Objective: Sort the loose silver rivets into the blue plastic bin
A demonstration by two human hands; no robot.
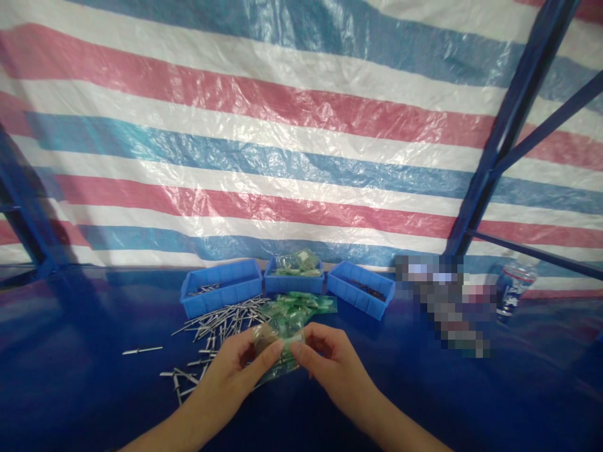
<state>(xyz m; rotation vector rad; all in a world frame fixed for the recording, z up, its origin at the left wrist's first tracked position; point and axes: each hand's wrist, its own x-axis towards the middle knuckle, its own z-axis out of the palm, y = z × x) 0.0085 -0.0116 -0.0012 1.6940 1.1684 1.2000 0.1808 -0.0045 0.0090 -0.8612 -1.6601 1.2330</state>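
Between my two hands is a clear greenish plastic bag [282,362], held up near the front of the blue table. My left hand [240,364] pinches its left side with thumb and fingers. On the other side my right hand [325,355] grips the bag the same way, the two thumbs close together at the top. What lies inside the bag is hard to make out. Just beyond my hands lies a pile of green plastic packets [301,306]. Loose pop rivets [230,319] are scattered to the left, some partly behind my left hand.
Three blue bins stand in a row: the left bin [223,294] with some rivets, the middle bin [294,284] with green packets, the right bin [360,295] with small dark pieces. A can [514,289] stands far right, beside a blurred-out patch. Striped sheeting [282,144] hangs behind.
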